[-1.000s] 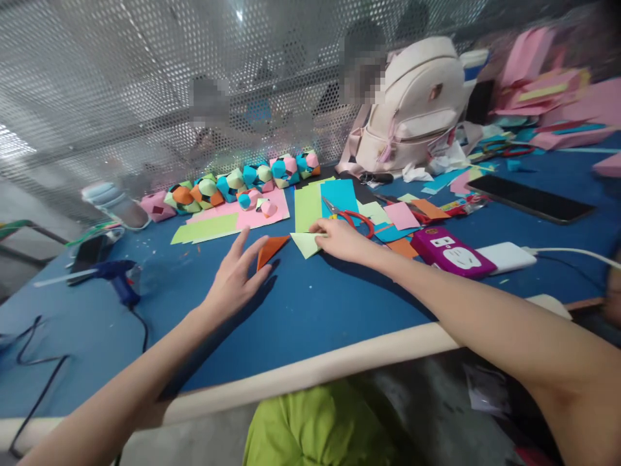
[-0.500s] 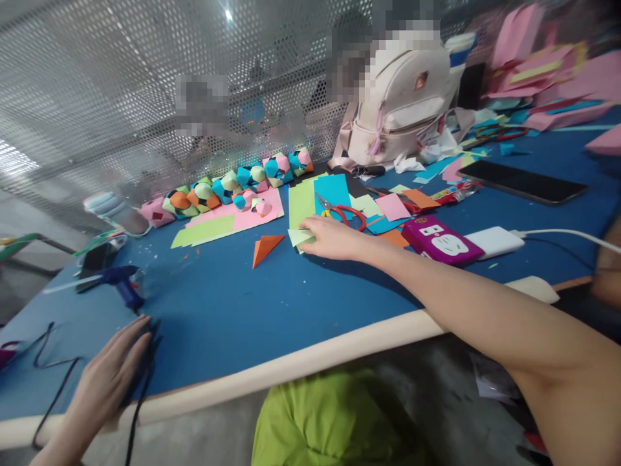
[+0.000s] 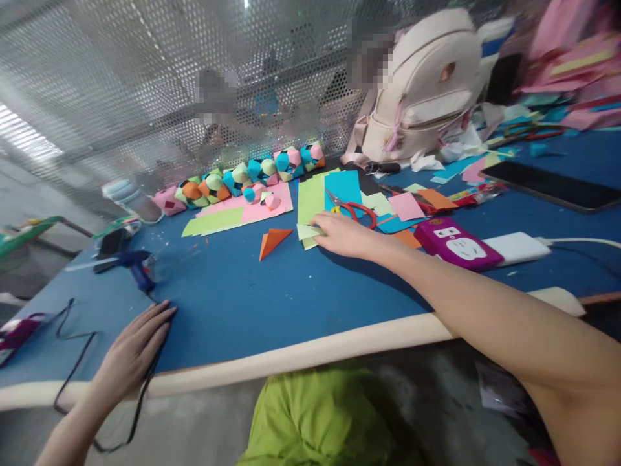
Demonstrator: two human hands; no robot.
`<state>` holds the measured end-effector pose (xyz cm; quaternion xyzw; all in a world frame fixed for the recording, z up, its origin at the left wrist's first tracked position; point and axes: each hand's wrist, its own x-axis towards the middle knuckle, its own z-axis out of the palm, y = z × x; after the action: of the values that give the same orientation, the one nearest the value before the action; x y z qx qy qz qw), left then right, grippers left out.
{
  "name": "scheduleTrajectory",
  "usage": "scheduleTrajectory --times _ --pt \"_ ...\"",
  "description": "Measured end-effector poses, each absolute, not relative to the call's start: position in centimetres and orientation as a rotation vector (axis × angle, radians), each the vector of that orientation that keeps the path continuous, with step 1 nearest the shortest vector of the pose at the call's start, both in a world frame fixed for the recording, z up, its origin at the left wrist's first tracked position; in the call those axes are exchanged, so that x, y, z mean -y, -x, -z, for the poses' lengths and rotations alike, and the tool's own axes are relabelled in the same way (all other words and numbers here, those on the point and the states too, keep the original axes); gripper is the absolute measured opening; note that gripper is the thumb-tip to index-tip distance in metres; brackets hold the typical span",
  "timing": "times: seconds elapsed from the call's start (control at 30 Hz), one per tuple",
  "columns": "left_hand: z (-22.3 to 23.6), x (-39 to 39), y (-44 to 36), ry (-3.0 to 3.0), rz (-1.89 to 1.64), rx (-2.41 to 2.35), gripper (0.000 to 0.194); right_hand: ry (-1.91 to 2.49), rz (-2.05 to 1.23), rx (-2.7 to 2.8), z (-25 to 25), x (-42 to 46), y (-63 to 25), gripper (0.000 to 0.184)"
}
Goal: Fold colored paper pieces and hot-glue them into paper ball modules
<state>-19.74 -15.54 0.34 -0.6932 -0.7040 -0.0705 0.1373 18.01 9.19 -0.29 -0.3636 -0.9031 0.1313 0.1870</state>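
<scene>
Far left: black cord (image 3: 80, 335) snakes over the front edge of the table (image 3: 237, 304) and hangs in a loop. Main risk IMO: arm or knee snags that loop and drags the glue gun (image 3: 138, 262) along with it. Gun lies on the table, mid-left; can't tell if it's hot. If it is, a tug could put the nozzle against the phone (image 3: 112, 243) just behind it.

Left hand (image 3: 130, 353), lower left: laid flat near the table edge, fingers straight and close together, no grip visible. Cord runs by its fingertips; can't tell if the palm pins it. Sliding that hand would likely shift the cord.

Orange paper (image 3: 275, 243), center: folded, lying loose, nothing on it. A sleeve-height sweep or draft could move it or crush the fold. Paper balls (image 3: 237, 180) sit in a row behind, upper center; a long reach could knock them.

Pale green paper (image 3: 305, 233), right of the orange: right hand (image 3: 342, 233) has its right end under narrow, bunched fingers. Too hard a press = skewed crease; too light = it slips.

Scissors (image 3: 356, 210) lie just behind that hand, blades toward upper left. Lifting carelessly could catch knuckles or scatter nearby sheets.
</scene>
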Motion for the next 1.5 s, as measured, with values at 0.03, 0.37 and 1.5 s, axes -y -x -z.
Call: scheduleTrajectory --times 0.03,0.37,1.5 --pt "-0.5 15.8 20.0 2.026 0.197 2.103 0.040 1.030 -0.359 2.537 0.2 -9.2 -18.0 0.024" --pt "-1.8 18.7 26.7 2.041 0.193 2.111 0.038 1.071 -0.302 2.525 -0.2 -9.5 -18.0 0.027" --pt "-0.6 0.2 3.3 2.319 1.628 1.262 0.013 0.913 -1.648 1.507 -2.9 -5.2 -16.5 0.028"
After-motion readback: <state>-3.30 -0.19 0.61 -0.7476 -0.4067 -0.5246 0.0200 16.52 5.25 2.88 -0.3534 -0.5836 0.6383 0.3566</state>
